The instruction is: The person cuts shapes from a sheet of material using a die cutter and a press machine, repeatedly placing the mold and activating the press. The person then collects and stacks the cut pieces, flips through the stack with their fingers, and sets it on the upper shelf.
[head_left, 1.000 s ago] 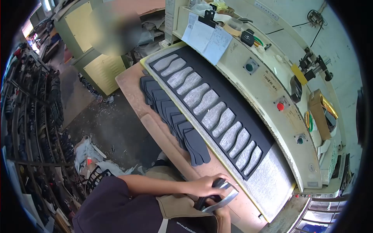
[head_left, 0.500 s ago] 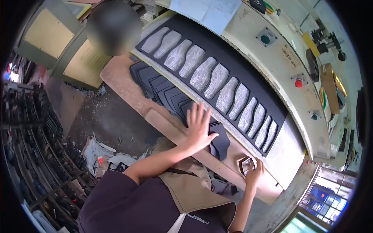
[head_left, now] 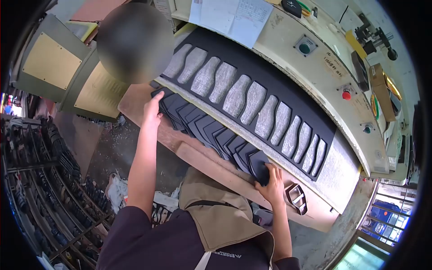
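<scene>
A row of overlapping black cut pieces (head_left: 202,128) lies along the front ledge. My left hand (head_left: 153,109) is at the far left end, its fingers curled against the end pieces. At the opposite end, my right hand (head_left: 272,183) grips the last pieces, with fingertips on top and the thumb at the near edge. Just right of that hand, a metal cutting die (head_left: 297,198) with a dividing bar stands on the ledge, untouched. Behind the row lies a black sheet (head_left: 274,85) with several curved openings, the grey surface showing through.
A brown ledge (head_left: 198,158) runs in front of me. Behind the sheet is a pale machine panel (head_left: 333,72) with a red button (head_left: 346,94). Papers (head_left: 229,18) lie at the back. A person with a blurred head (head_left: 135,42) is at the upper left. Racks (head_left: 54,193) stand at lower left.
My left hand has moved from the middle of the row to its far left end. My right hand has let go of the cutting die and taken hold of the row's right end.
</scene>
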The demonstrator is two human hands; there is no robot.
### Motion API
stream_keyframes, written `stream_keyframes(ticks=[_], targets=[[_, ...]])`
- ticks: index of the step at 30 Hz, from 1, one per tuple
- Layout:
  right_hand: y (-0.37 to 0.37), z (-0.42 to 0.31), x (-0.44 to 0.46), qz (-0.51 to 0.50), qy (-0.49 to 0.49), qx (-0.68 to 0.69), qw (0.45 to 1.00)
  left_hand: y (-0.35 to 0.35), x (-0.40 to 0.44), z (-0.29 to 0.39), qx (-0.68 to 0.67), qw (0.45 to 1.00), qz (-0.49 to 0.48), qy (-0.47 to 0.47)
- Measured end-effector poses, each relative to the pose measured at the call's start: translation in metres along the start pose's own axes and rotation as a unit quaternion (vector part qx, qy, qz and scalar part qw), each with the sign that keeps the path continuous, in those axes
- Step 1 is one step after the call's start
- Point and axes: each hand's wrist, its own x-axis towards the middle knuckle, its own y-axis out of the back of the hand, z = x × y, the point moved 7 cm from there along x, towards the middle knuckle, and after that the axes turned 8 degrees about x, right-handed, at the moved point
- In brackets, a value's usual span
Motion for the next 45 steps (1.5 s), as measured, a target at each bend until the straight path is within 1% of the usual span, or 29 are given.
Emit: stream_keyframes(ticks=[2,3,7,9,10,12,14,15,17,18,20,22,23,24,26,27,28,32,33,35,37,38,39,40,42,43,45], targets=[[-0.002,-0.005,0.007,-0.007,0.029,0.031,0.999,-0.011,-0.004,0.009,0.067,0.997,-0.003,-0.025],[-0.002,-0.005,0.009,-0.007,0.030,0.031,0.999,-0.015,-0.008,0.007,0.067,0.997,-0.002,-0.026],[-0.006,0.000,0.017,-0.018,0.042,0.107,0.993,-0.037,-0.044,0.004,0.042,0.989,0.027,-0.142],[-0.010,-0.003,0.023,-0.030,0.042,0.119,0.992,-0.057,-0.077,-0.006,0.050,0.992,-0.027,-0.116],[-0.011,-0.007,0.027,-0.029,0.034,0.120,0.992,-0.069,-0.103,-0.009,0.092,0.990,-0.047,-0.101],[-0.017,-0.027,0.040,-0.049,0.090,0.136,0.985,-0.098,-0.144,-0.024,0.155,0.973,-0.090,-0.144],[-0.020,-0.038,0.048,-0.092,-0.014,0.257,0.962,-0.126,-0.206,-0.014,0.120,0.966,-0.141,-0.178],[-0.028,-0.039,0.046,-0.088,-0.018,0.256,0.963,-0.134,-0.212,-0.022,0.120,0.966,-0.146,-0.178],[-0.044,-0.026,0.043,-0.048,-0.108,0.411,0.904,-0.165,-0.225,-0.044,0.258,0.906,-0.235,-0.241],[-0.042,-0.028,0.044,-0.046,-0.107,0.410,0.905,-0.172,-0.225,-0.056,0.257,0.905,-0.236,-0.242],[-0.039,-0.030,0.048,-0.074,-0.169,0.412,0.892,-0.180,-0.218,-0.068,0.310,0.872,-0.142,-0.351],[-0.042,-0.033,0.045,-0.105,-0.232,0.416,0.873,-0.181,-0.230,-0.060,0.362,0.816,-0.043,-0.449],[-0.051,-0.032,0.050,-0.104,-0.227,0.421,0.872,-0.185,-0.234,-0.061,0.363,0.813,-0.039,-0.455],[-0.064,-0.031,0.057,-0.092,-0.164,0.377,0.907,-0.194,-0.251,-0.048,0.413,0.799,-0.039,-0.435],[-0.095,-0.028,0.057,-0.068,-0.045,0.280,0.957,-0.205,-0.294,-0.028,0.514,0.767,-0.042,-0.382],[-0.092,-0.030,0.055,-0.063,-0.011,0.255,0.965,-0.208,-0.304,-0.027,0.561,0.748,-0.042,-0.353],[-0.089,-0.033,0.053,-0.055,0.022,0.230,0.971,-0.211,-0.305,-0.030,0.561,0.747,-0.037,-0.354],[-0.065,-0.039,0.053,-0.067,0.012,0.403,0.913,-0.207,-0.281,-0.041,0.522,0.767,0.019,-0.373],[-0.061,-0.040,0.052,-0.071,0.018,0.405,0.911,-0.200,-0.277,-0.041,0.523,0.766,0.027,-0.372],[-0.051,-0.040,0.054,-0.071,0.010,0.478,0.875,-0.183,-0.263,-0.035,0.424,0.826,-0.056,-0.368],[-0.045,-0.042,0.057,-0.066,-0.003,0.545,0.836,-0.165,-0.248,-0.027,0.314,0.866,-0.145,-0.361],[-0.045,-0.048,0.061,-0.063,0.002,0.545,0.836,-0.156,-0.235,-0.027,0.237,0.887,-0.192,-0.347],[-0.049,-0.055,0.064,-0.086,-0.008,0.589,0.804,-0.150,-0.226,-0.028,0.158,0.900,-0.240,-0.329],[-0.053,-0.063,0.069,-0.107,-0.018,0.630,0.769,-0.146,-0.230,-0.023,0.155,0.897,-0.244,-0.334],[-0.061,-0.079,0.083,-0.138,-0.041,0.708,0.691,-0.137,-0.241,-0.018,-0.006,0.908,-0.340,-0.243],[-0.059,-0.084,0.086,-0.125,-0.050,0.710,0.692,-0.137,-0.246,-0.013,-0.003,0.905,-0.353,-0.236],[-0.044,-0.100,0.085,-0.114,-0.027,0.680,0.724,-0.139,-0.264,-0.001,-0.066,0.895,-0.376,-0.230]])
